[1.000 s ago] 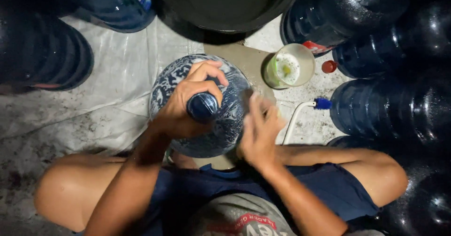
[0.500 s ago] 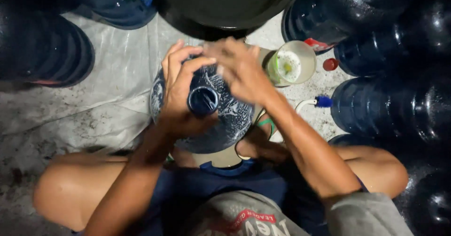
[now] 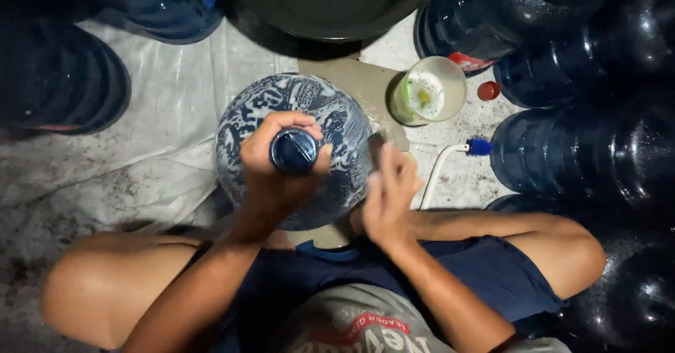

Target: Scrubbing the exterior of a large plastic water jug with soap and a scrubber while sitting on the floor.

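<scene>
The left hand [image 3: 271, 163] has its grip closed around the neck of a large blue water jug [image 3: 330, 124] standing between the person's knees, sudsy on its shoulder. The right hand [image 3: 387, 198] presses against the jug's side just right of that grip — its fingers look curled over something dark, but blur hides what. Beyond the right hand sit a white cup [image 3: 450, 86], a small red cap [image 3: 488, 91] and a blue-tipped brush [image 3: 478, 147] on the floor — more dark jugs [image 3: 562, 149] crowd around.

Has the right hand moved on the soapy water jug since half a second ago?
Yes. The right hand has come down off the top of the jug, away from the small cup, to the jug's lower right side.
</scene>
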